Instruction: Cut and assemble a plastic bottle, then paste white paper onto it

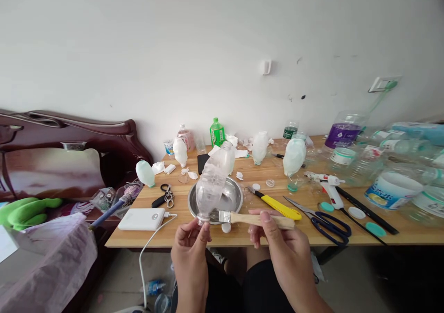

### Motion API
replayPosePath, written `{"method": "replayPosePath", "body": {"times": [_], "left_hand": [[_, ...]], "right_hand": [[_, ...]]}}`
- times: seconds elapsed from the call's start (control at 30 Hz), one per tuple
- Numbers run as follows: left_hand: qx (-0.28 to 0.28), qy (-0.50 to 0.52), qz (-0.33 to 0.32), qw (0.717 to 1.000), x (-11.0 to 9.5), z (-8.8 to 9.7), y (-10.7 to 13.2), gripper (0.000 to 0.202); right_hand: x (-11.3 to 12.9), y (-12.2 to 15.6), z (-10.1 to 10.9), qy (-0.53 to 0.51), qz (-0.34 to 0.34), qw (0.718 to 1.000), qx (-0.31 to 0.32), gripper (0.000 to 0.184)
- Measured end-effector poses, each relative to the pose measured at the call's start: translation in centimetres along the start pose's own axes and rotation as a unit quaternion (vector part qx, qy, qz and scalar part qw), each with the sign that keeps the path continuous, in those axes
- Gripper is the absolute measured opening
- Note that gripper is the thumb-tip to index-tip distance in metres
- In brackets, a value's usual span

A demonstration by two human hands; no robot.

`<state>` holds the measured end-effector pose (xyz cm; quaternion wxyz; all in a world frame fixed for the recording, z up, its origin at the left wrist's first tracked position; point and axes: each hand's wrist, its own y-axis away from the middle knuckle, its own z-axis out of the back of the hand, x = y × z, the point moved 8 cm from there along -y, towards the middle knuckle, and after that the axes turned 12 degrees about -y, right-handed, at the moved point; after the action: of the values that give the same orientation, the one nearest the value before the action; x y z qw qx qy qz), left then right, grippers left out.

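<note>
Pinched by the neck in my left hand [190,253], a clear plastic bottle [209,183] points neck-down and leans to the right. My right hand [286,246] grips the wooden handle of a flat paintbrush [248,218], whose bristles are against or very close to the bottle near its neck. Behind and below both lies a metal bowl [239,198], partly hidden by the bottle. A yellow utility knife [277,205] and dark-handled scissors [329,227] rest right of the bowl.
Several white-covered bottle shapes [294,157] stand along the table. A glue gun [329,186] and many clear bottles [395,183] crowd the right side. A power bank [141,219] with a white cable lies left. A green bottle [217,131] is near the wall.
</note>
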<state>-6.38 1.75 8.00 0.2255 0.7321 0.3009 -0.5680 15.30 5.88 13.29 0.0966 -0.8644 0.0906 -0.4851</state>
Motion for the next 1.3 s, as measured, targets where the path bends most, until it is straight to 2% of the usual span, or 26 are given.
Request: {"method": "replayPosePath", "body": {"times": [0.07,0.1,0.2,0.27,0.37,0.5,0.6,0.7,0.83,0.9,1.03,1.1,1.23,1.3], "left_hand": [[-0.011,-0.097,-0.098,0.99,-1.7,0.5,0.1,0.031],[-0.016,-0.148,-0.162,0.976,-2.8,0.6,0.4,0.027],[-0.02,-0.278,-0.36,0.89,-5.9,0.4,1.9,0.021],[-0.003,-0.333,-0.443,0.832,-6.6,0.4,2.5,0.028],[0.073,-0.387,-0.516,0.761,-5.9,0.6,2.5,0.043],[0.171,-0.451,-0.598,0.639,-4.7,0.9,2.9,0.059],[0.187,-0.475,-0.627,0.588,-5.1,1.1,3.2,0.055],[0.189,-0.477,-0.644,0.567,-5.9,1.3,3.4,0.049],[0.189,-0.486,-0.645,0.558,-5.9,1.7,3.2,0.045],[0.184,-0.496,-0.648,0.548,-5.7,1.8,3.2,0.042],[0.179,-0.506,-0.674,0.508,-5.3,1.4,3.8,0.04],[0.18,-0.505,-0.682,0.497,-5.2,1.2,3.9,0.04],[0.183,-0.504,-0.669,0.515,-5.2,1.5,3.4,0.041],[0.176,-0.51,-0.66,0.523,-5.3,1.8,3.1,0.041]], "right_hand": [[0.2,0.0,0.0,0.001,0.002,1.0,0.009,0.028],[0.3,0.0,0.0,0.003,0.002,1.0,0.015,0.028],[0.8,0.2,-0.1,0.024,0.009,0.999,0.032,0.024],[1.4,0.3,-0.5,0.043,0.023,0.998,0.042,0.022],[2.4,0.4,-1.3,0.074,0.05,0.994,0.066,0.019],[3.2,0.2,-2.6,0.148,0.086,0.978,0.123,0.016],[3.7,-0.1,-4.0,0.213,0.122,0.953,0.175,0.016],[5.1,-0.8,-4.8,0.259,0.177,0.93,0.193,0.015],[6.3,-1.7,-4.8,0.303,0.219,0.903,0.21,0.016],[6.1,-1.6,-4.9,0.315,0.226,0.886,0.257,0.023],[4.5,0.3,-5.6,0.303,0.214,0.85,0.375,0.037],[3.9,1.5,-6.2,0.31,0.214,0.829,0.413,0.037],[3.5,3.3,-7.0,0.375,0.241,0.775,0.448,0.029],[3.6,3.5,-6.7,0.389,0.24,0.768,0.449,0.028]]}}
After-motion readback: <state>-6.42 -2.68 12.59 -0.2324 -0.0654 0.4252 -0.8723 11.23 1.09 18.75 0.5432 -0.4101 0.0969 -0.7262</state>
